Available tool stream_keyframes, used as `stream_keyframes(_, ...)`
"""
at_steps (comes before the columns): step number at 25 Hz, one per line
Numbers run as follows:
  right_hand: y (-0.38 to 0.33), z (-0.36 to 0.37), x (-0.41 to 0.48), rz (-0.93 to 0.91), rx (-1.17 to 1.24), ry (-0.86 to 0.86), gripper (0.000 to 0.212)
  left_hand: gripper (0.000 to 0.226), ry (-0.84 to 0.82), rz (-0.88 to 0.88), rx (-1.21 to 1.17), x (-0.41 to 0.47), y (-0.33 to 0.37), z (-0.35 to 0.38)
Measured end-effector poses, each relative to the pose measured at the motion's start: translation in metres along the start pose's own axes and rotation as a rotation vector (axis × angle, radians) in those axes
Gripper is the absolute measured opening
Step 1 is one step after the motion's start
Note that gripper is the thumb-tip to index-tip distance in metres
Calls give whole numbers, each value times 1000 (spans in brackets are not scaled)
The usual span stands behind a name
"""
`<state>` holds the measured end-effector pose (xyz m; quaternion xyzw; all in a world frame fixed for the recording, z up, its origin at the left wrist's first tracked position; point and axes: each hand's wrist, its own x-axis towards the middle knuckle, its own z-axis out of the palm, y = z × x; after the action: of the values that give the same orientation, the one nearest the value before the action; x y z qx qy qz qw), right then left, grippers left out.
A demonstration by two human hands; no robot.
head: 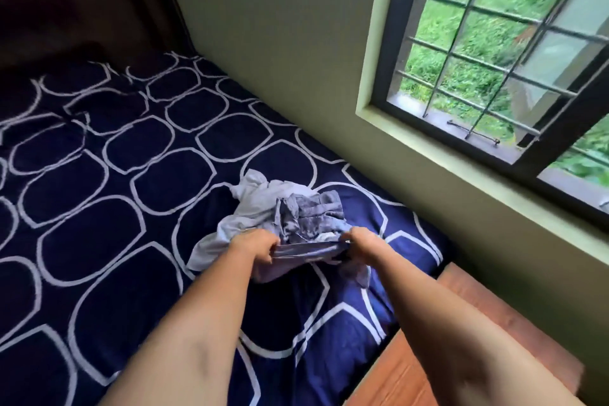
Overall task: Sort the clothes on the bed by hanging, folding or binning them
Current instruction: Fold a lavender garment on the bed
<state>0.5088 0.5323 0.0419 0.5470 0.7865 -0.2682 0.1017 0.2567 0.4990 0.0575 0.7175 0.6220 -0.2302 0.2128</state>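
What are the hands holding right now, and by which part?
Both grip one blue-grey garment: left hand and right hand at opposite ends of its stretched edge, possibly a waistband.

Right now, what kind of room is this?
Probably a bedroom: a bed with a navy patterned cover, crumpled clothes lying on it, and a barred window in the wall beside it.

soft cloth clothes (290, 217), matt bedsheet (131, 175)
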Motion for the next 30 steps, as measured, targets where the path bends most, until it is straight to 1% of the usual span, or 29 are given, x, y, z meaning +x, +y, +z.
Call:
stream_keyframes(3,-13,-70,-28,18,-98,79,28,22,160,-34,-60,-43,-1,-52)
stream_keyframes(7,-39,-142,-65,-66,-191,275,23,19,410,-79,-191,-102,-4,-109)
stream_keyframes(9,-57,-169,-86,-104,-141,349,23,18,518,-76,-297,-127,-9,-123)
stream_keyframes(12,-91,-195,-119,-161,37,494,29,22,618,-100,-416,-160,-8,-137)
stream_keyframes(13,-104,-201,-130,-181,100,551,31,26,658,-104,-485,-170,-3,-142)
stream_keyframes(14,-115,-208,-141,-181,160,593,34,34,710,-94,-609,-182,3,-146)
stream_keyframes(16,-140,-218,-172,-168,231,647,36,56,862,-45,-913,-213,13,-155)
stream_keyframes(18,-162,-223,-200,-194,221,694,36,62,977,37,-1099,-243,15,-156)
stream_keyframes(19,-172,-223,-214,-206,198,719,35,62,991,89,-1112,-258,13,-154)
stream_keyframes(20,-182,-221,-227,-216,183,743,35,66,945,144,-1085,-277,12,-149)
stream_keyframes(21,-192,-218,-241,-222,170,759,36,74,858,178,-986,-295,10,-145)
stream_keyframes(22,-202,-215,-253,-223,161,765,37,82,751,184,-830,-312,8,-142)
stream_keyframes(23,-214,-209,-267,-220,144,763,38,84,659,162,-615,-328,4,-136)
stream_keyframes(24,-226,-203,-280,-214,125,749,38,78,603,118,-411,-341,1,-126)
stream_keyframes(25,-239,-194,-294,-209,95,729,38,63,597,68,-273,-348,-3,-114)
stream_keyframes(26,-251,-185,-306,-201,56,700,36,50,618,38,-209,-358,-4,-103)
stream_keyframes(27,-262,-173,-317,-194,12,657,32,42,645,28,-207,-368,-7,-92)
stream_keyframes(28,-271,-159,-326,-187,-34,597,30,40,671,20,-271,-378,-10,-81)
stream_keyframes(30,-284,-132,-340,-189,-151,432,38,42,720,61,-518,-396,-12,-61)
